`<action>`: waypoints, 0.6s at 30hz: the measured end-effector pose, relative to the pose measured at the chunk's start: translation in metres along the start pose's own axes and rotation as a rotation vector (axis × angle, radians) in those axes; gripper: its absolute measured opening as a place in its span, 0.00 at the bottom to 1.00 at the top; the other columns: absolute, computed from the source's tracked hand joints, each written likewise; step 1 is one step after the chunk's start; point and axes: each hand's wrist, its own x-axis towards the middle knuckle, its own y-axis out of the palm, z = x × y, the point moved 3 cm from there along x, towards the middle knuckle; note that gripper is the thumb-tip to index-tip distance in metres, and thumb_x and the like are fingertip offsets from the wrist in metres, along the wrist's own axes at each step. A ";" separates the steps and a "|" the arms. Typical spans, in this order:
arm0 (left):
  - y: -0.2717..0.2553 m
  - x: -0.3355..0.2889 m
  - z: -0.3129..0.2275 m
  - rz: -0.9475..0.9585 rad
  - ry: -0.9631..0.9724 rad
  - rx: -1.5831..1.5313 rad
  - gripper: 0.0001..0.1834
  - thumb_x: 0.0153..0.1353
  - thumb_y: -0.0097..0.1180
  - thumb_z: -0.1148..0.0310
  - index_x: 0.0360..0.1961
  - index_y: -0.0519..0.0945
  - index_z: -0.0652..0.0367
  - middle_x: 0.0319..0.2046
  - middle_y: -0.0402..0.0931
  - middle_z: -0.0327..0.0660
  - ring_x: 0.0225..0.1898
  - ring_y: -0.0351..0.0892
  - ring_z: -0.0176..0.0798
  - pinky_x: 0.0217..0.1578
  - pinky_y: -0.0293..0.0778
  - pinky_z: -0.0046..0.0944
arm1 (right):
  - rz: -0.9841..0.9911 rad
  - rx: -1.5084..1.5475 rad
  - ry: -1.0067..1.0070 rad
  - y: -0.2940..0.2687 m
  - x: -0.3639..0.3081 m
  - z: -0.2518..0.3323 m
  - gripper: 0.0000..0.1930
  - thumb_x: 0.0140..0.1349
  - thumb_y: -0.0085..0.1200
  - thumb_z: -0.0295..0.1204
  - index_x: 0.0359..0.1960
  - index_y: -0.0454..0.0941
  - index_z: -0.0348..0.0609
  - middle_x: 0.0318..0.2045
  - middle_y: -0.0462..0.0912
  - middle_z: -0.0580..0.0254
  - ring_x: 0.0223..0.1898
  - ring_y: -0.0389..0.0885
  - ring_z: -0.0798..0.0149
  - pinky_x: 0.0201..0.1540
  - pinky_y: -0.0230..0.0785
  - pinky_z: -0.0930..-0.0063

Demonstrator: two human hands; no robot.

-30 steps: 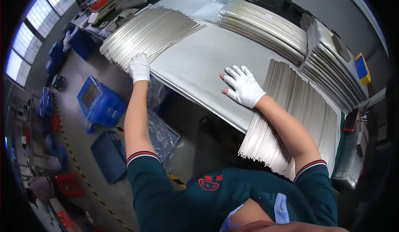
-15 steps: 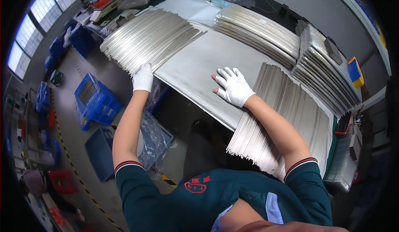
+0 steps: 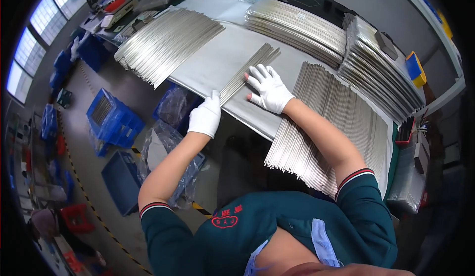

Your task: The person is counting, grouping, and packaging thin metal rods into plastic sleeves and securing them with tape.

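Gloved left hand clamps its fingers on the near end of slim metal rods slanting away rightward across the counter; right hand, fingers apart, flanks their right side.

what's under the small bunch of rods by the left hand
Pale table surface shows either side of the rods near the left hand; what lies directly beneath them is covered.

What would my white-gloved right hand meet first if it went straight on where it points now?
Most likely the small slanted bundle of thin, silvery, metallic-looking rods just ahead of your right hand. Depth is unclear, so it may be touching them.
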 end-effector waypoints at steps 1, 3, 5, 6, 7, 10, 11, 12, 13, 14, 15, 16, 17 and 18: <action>0.000 -0.004 -0.011 -0.001 0.006 0.022 0.11 0.61 0.34 0.69 0.43 0.63 0.60 0.26 0.73 0.50 0.25 0.78 0.50 0.24 0.74 0.47 | -0.013 0.017 -0.041 0.000 0.001 0.000 0.30 0.58 0.38 0.51 0.54 0.63 0.39 0.54 0.64 0.47 0.56 0.59 0.47 0.59 0.48 0.55; 0.000 -0.012 -0.023 0.043 -0.008 0.025 0.19 0.58 0.39 0.67 0.50 0.61 0.61 0.29 0.73 0.50 0.28 0.77 0.50 0.26 0.73 0.48 | -0.013 0.088 -0.134 -0.002 0.003 0.004 0.30 0.59 0.37 0.51 0.54 0.64 0.39 0.53 0.64 0.47 0.56 0.59 0.47 0.59 0.48 0.55; -0.015 -0.018 -0.033 0.205 -0.013 -0.043 0.32 0.52 0.52 0.57 0.55 0.58 0.60 0.36 0.72 0.53 0.34 0.76 0.53 0.33 0.72 0.49 | 0.013 0.116 -0.156 0.003 0.002 0.001 0.29 0.60 0.35 0.50 0.54 0.64 0.39 0.53 0.64 0.48 0.57 0.58 0.47 0.60 0.46 0.55; -0.022 -0.023 -0.031 0.230 0.008 -0.115 0.34 0.51 0.52 0.54 0.56 0.58 0.60 0.38 0.72 0.54 0.36 0.75 0.54 0.36 0.72 0.49 | 0.035 0.162 -0.171 0.006 0.002 -0.001 0.28 0.60 0.35 0.49 0.54 0.64 0.42 0.53 0.65 0.49 0.57 0.59 0.48 0.60 0.47 0.56; -0.027 -0.026 -0.027 0.256 0.027 -0.187 0.36 0.51 0.52 0.51 0.57 0.57 0.60 0.40 0.72 0.55 0.38 0.75 0.55 0.38 0.71 0.49 | 0.058 0.209 -0.188 0.010 0.001 -0.003 0.26 0.60 0.36 0.48 0.55 0.65 0.44 0.54 0.66 0.50 0.57 0.60 0.49 0.59 0.47 0.56; -0.024 -0.043 0.007 0.273 -0.068 -0.541 0.35 0.54 0.51 0.49 0.57 0.61 0.61 0.50 0.66 0.56 0.50 0.68 0.53 0.49 0.65 0.42 | 0.072 0.171 -0.188 0.015 0.006 -0.001 0.24 0.62 0.34 0.46 0.55 0.64 0.48 0.55 0.66 0.53 0.58 0.60 0.50 0.60 0.45 0.56; -0.006 -0.048 0.021 0.126 -0.114 -0.683 0.35 0.54 0.50 0.48 0.57 0.62 0.60 0.51 0.67 0.51 0.50 0.69 0.52 0.49 0.66 0.42 | 0.062 0.194 -0.204 0.017 0.011 -0.003 0.24 0.62 0.33 0.46 0.55 0.65 0.48 0.55 0.66 0.53 0.58 0.60 0.50 0.61 0.44 0.57; -0.004 -0.053 0.026 0.050 -0.169 -0.892 0.30 0.57 0.49 0.53 0.56 0.64 0.61 0.53 0.66 0.50 0.53 0.67 0.49 0.52 0.63 0.38 | 0.078 0.230 -0.184 0.020 0.018 -0.003 0.24 0.62 0.33 0.46 0.55 0.66 0.48 0.55 0.66 0.54 0.58 0.60 0.51 0.61 0.44 0.57; 0.005 -0.058 0.031 -0.060 -0.162 -0.944 0.26 0.61 0.46 0.57 0.56 0.63 0.62 0.53 0.66 0.49 0.55 0.66 0.44 0.53 0.61 0.36 | 0.096 0.237 -0.180 0.023 0.025 -0.001 0.24 0.62 0.33 0.46 0.54 0.66 0.49 0.55 0.66 0.55 0.58 0.60 0.51 0.60 0.44 0.58; 0.012 -0.062 0.033 -0.136 -0.231 -1.091 0.25 0.62 0.44 0.58 0.56 0.63 0.62 0.53 0.66 0.48 0.55 0.66 0.42 0.54 0.61 0.35 | 0.097 0.219 -0.181 0.027 0.031 0.000 0.23 0.62 0.33 0.46 0.54 0.66 0.50 0.55 0.66 0.57 0.58 0.60 0.52 0.60 0.45 0.58; 0.018 -0.067 0.034 -0.217 -0.299 -1.235 0.24 0.64 0.42 0.59 0.56 0.63 0.63 0.53 0.66 0.48 0.56 0.65 0.40 0.55 0.60 0.35 | 0.104 0.214 -0.193 0.030 0.037 0.001 0.23 0.63 0.32 0.47 0.54 0.66 0.50 0.55 0.66 0.58 0.58 0.60 0.52 0.60 0.45 0.58; 0.022 -0.070 0.036 -0.258 -0.332 -1.322 0.25 0.65 0.38 0.59 0.58 0.61 0.64 0.56 0.63 0.47 0.58 0.61 0.40 0.57 0.57 0.36 | 0.109 0.209 -0.204 0.032 0.044 0.001 0.23 0.63 0.32 0.47 0.54 0.66 0.51 0.55 0.66 0.59 0.58 0.60 0.52 0.60 0.45 0.58; 0.024 -0.073 0.034 -0.318 -0.400 -1.455 0.25 0.66 0.36 0.58 0.59 0.59 0.64 0.57 0.60 0.48 0.59 0.59 0.41 0.58 0.56 0.37 | 0.094 0.178 -0.221 0.035 0.049 0.002 0.23 0.63 0.33 0.47 0.55 0.66 0.51 0.55 0.67 0.59 0.58 0.60 0.53 0.60 0.45 0.57; 0.025 -0.076 0.032 -0.381 -0.466 -1.586 0.26 0.66 0.35 0.57 0.60 0.57 0.63 0.59 0.58 0.48 0.60 0.58 0.42 0.59 0.55 0.38 | 0.090 0.129 -0.221 0.038 0.053 0.001 0.23 0.63 0.33 0.47 0.55 0.65 0.51 0.55 0.67 0.59 0.58 0.59 0.54 0.60 0.46 0.56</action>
